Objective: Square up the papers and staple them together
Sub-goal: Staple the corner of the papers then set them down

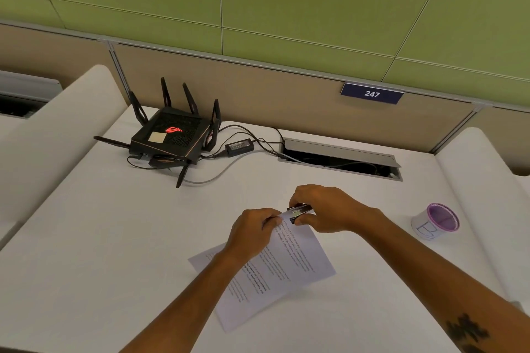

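Head cam: my left hand (252,231) is pinching the far corner of the papers (275,269), fingers closed on it. My right hand (324,208) is gripping the small black stapler (299,211), its mouth sitting over that same corner. The sheets are lying angled on the white desk (114,238), mid-front. A purple-rimmed cup (436,221) is standing well to the right.

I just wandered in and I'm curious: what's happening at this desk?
A person is stapling printed papers at a white desk. The left hand pinches the sheets near their far corner, while the right hand holds a small black stapler set over that corner. Whether a staple has gone in, I can't tell. A router and a purple-rimmed cup sit nearby, untouched.
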Demonstrator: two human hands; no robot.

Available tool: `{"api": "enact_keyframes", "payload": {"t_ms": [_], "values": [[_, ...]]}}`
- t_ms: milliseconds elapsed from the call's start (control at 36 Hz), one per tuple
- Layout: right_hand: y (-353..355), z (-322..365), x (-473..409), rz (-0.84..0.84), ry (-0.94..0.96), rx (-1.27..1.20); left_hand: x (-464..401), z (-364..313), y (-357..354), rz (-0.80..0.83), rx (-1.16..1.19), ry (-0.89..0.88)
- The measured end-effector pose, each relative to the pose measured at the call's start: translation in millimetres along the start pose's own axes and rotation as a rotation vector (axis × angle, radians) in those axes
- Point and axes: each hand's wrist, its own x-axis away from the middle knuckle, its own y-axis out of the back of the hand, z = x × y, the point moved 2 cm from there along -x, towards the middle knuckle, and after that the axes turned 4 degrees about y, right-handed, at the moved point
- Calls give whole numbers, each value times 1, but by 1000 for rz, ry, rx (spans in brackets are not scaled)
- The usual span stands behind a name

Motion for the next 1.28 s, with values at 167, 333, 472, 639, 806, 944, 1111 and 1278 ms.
{"api": "enact_keyframes", "payload": {"t_ms": [167,333,472,639,806,944,1111,1278], "values": [[0,5,3,-6,-2,21,1,0,0,10,-15,-9],[4,10,5,-7,-4,47,1,-1,0,26,-44,-9],[6,13,7,-22,7,84,2,-2,1,65,-14,8],[9,19,11,-48,22,106,0,-8,-4,139,17,17],[12,21,13,-70,53,136,1,-17,-10,126,45,10],[13,23,15,-101,89,173,0,-21,-11,116,104,11],[13,25,17,-109,111,202,4,-29,-10,98,139,-15],[12,29,17,-124,137,223,2,-24,-13,45,118,-58]]}}
